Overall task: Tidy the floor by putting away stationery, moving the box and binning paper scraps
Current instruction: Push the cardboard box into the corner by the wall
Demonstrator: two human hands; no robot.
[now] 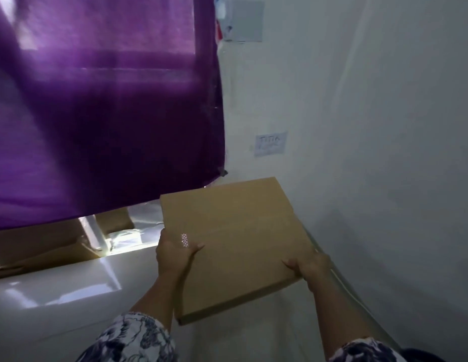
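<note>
Currently the box-moving step is in hand. The person holds the flat cardboard box [233, 241] in the air with both hands, near the corner of a white wall [371, 126]. The left hand [175, 253] clamps the box's left edge: thumb on top, fingers [161, 237] wrapped under and mostly hidden. The right hand [310, 267] grips the near right corner the same way, thumb pressed on the top face. Both hands are closed on the box.

Box: plain brown, shallow, top face clean, tilted slightly down toward the person. A small patterned strip [184, 240] lies just above the left thumb; whether it sits on the box or the thumb cannot be told.

Beyond the left fingers hangs a purple curtain [97, 113], with loose cardboard [44, 246] below it. Under both hands lies a glossy white surface [57, 296].

Judgement: the next move calls for a level set-down, then release of both grips. Destination not visible.
</note>
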